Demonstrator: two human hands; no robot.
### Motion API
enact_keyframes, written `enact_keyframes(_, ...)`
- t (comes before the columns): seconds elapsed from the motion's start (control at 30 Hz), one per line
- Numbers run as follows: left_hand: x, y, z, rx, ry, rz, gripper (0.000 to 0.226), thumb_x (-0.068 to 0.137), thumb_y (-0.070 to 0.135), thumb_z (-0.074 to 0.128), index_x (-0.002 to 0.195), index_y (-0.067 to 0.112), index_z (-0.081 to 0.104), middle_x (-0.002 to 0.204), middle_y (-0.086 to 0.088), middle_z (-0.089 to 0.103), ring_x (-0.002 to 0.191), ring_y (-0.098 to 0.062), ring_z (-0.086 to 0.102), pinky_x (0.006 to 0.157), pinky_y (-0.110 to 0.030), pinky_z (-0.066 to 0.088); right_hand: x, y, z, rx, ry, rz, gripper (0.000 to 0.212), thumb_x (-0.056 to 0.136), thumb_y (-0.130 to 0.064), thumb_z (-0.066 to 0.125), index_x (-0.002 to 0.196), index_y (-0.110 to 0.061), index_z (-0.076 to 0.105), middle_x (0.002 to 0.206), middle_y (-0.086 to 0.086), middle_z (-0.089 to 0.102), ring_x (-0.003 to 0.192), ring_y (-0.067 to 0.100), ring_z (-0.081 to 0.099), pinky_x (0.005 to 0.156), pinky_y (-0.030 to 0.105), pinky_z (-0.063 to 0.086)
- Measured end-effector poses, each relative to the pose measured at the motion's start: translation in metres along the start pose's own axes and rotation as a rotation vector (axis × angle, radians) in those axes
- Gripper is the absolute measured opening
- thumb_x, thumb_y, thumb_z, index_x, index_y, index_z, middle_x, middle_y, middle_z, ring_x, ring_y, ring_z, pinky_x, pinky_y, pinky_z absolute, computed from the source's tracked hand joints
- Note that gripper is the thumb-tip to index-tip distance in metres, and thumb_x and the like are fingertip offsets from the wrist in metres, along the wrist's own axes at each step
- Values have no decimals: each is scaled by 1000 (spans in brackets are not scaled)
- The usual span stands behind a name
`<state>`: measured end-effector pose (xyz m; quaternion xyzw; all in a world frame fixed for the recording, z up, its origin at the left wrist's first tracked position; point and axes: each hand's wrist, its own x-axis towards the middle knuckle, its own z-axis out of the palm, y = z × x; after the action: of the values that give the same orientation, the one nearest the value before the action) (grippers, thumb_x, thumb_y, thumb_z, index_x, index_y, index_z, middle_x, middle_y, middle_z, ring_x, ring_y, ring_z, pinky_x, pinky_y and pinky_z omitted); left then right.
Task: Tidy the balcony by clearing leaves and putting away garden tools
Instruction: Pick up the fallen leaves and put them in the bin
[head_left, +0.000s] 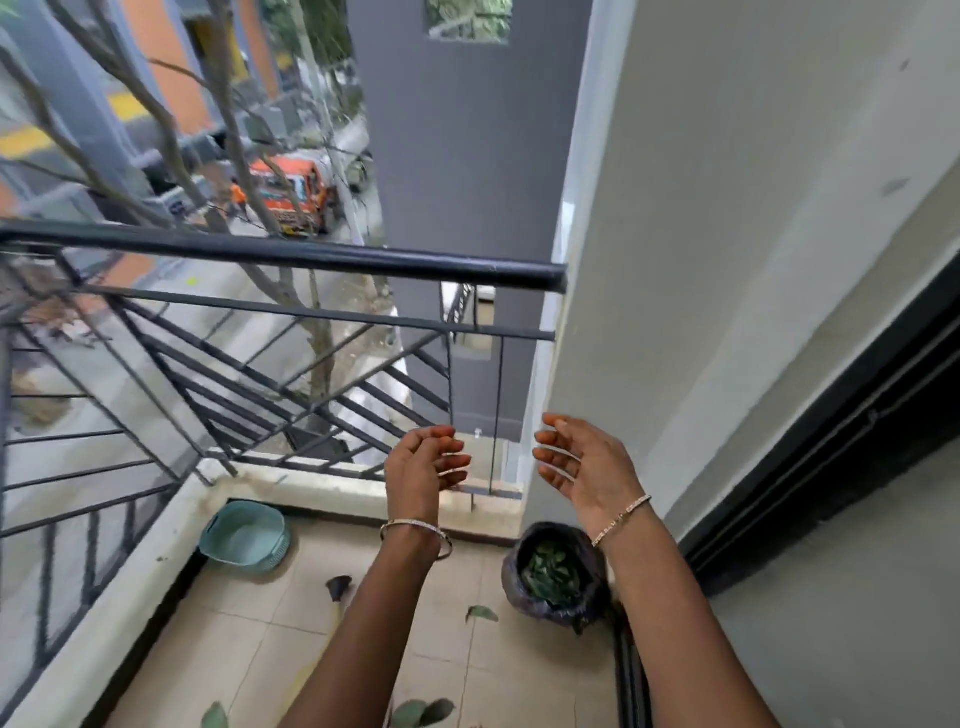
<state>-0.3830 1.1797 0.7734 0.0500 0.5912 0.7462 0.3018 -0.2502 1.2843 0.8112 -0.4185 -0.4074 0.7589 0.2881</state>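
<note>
We hold both hands up before us, palms facing each other and apart: our left hand (423, 462) and right hand (587, 467) have loosely bent fingers and grasp nothing. Below the right wrist stands a bag-lined bin (517, 587) with green leaves (550, 574) inside. On the tiled floor (260, 623) lie loose leaves (482, 613); a teal basket (254, 560) sits by the railing (291, 254)

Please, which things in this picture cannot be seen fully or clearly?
Head view:
- Dark bag of leaves: its right edge is behind the right forearm.
- Dark object on the floor: beside the left forearm, too blurred to name.
- Leaves at the bottom: cut off by the frame edge.
- Teal basket: inside blurred, contents unclear.
- Garden tools: none in view.
</note>
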Motion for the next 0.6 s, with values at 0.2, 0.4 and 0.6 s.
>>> enact_keyframes(0.2,-61,31,-44,-85,183,100,23,92,0,44,90,5,67,71,-7,66,61,-21,63,54,-26,52,-43,-20,37,-89,-217,-56,18,97,-13,53,104,-5,67,79,6,66,67,17,63,62,27,50)
enact_keyframes(0.4,-141,40,-109,-140,420,149,27,95,0,41,85,7,66,66,-5,65,52,-15,61,50,-24,50,-95,25,61,-156,-405,65,15,96,-11,54,94,-9,69,70,2,67,58,13,62,55,24,50)
enact_keyframes(0.6,-248,34,-206,-192,724,192,27,96,3,41,85,9,65,70,-6,63,48,-12,60,54,-26,48,-161,101,112,-281,-631,233,15,96,-14,52,96,-11,67,70,1,65,60,15,60,57,25,46)
